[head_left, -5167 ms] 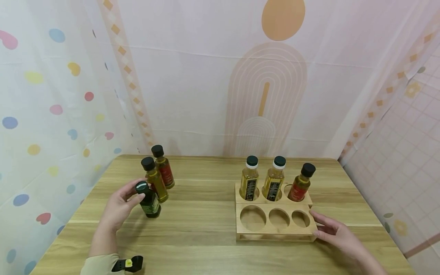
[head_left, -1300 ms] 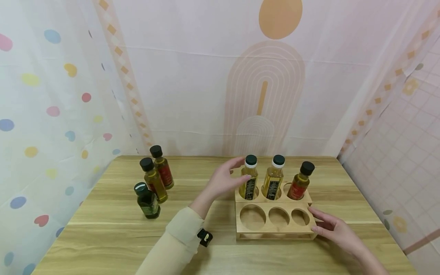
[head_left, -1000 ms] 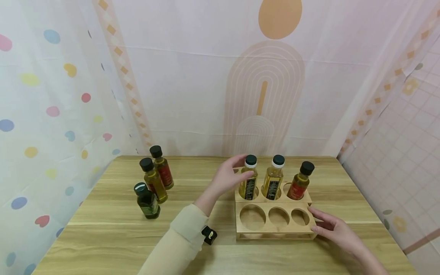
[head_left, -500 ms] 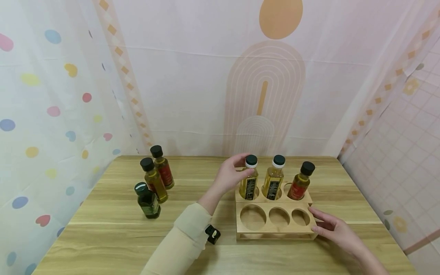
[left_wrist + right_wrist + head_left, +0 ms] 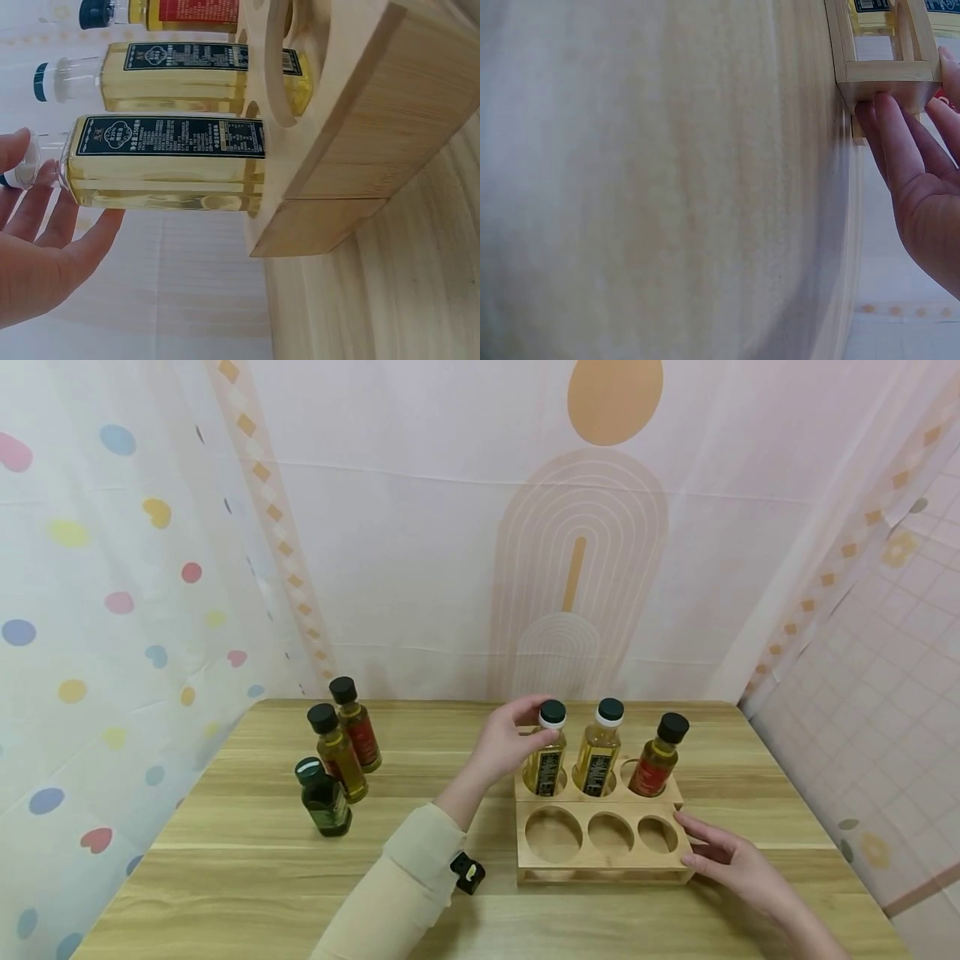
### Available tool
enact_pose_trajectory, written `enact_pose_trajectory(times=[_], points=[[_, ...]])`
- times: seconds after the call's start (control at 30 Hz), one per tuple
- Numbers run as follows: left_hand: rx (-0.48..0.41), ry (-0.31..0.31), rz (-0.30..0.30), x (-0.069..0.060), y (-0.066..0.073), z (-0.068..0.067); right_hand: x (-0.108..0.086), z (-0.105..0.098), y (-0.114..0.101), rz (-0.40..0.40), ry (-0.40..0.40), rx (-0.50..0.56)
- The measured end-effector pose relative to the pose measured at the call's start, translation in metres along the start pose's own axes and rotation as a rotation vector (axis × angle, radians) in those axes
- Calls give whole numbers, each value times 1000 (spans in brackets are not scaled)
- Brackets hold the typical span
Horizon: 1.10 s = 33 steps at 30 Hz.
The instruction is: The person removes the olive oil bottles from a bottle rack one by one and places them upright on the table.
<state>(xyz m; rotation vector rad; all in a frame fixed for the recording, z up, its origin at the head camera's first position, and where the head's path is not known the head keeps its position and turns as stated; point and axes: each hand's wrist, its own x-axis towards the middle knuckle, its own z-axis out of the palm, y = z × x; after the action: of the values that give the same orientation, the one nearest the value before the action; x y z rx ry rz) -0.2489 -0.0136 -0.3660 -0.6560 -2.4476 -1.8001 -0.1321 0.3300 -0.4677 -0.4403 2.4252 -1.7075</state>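
Observation:
My left hand holds the leftmost oil bottle by its neck, thumb in front and fingers behind. This clear bottle of yellow oil, with a dark cap and black label, stands in the back row of a two-tier wooden rack. In the left wrist view the bottle's base sits in its hole. At the rack's right end, my right hand touches the side with thumb and extended fingers; the right wrist view shows fingertips against the end panel.
Another clear oil bottle and a red-labelled bottle fill the back row. Three round holes in the front tier hold nothing. At left stand a dark green bottle and two red-labelled bottles, one in front, one behind.
My left hand has let go of the green bottle at left and moved right to the rack, where its fingers have come round the leftmost bottle's neck. My right hand has stayed at the rack.

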Motion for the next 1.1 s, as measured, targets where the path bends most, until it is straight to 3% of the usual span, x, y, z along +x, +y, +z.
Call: enact_pose_trajectory(times=[0.13,0.37,0.57,0.83,1.1], points=[[-34,1,36,-1,6,-2,0,0,-1,9,1,2],[-111,21,159,2,24,-12,0,0,-1,7,7,-4],[-118,34,195,3,35,-23,0,0,-1,0,4,-12],[-108,48,142,1,36,-40,0,0,-1,4,3,-21],[-80,63,68,-2,21,-65,0,0,-1,20,-1,-8]])
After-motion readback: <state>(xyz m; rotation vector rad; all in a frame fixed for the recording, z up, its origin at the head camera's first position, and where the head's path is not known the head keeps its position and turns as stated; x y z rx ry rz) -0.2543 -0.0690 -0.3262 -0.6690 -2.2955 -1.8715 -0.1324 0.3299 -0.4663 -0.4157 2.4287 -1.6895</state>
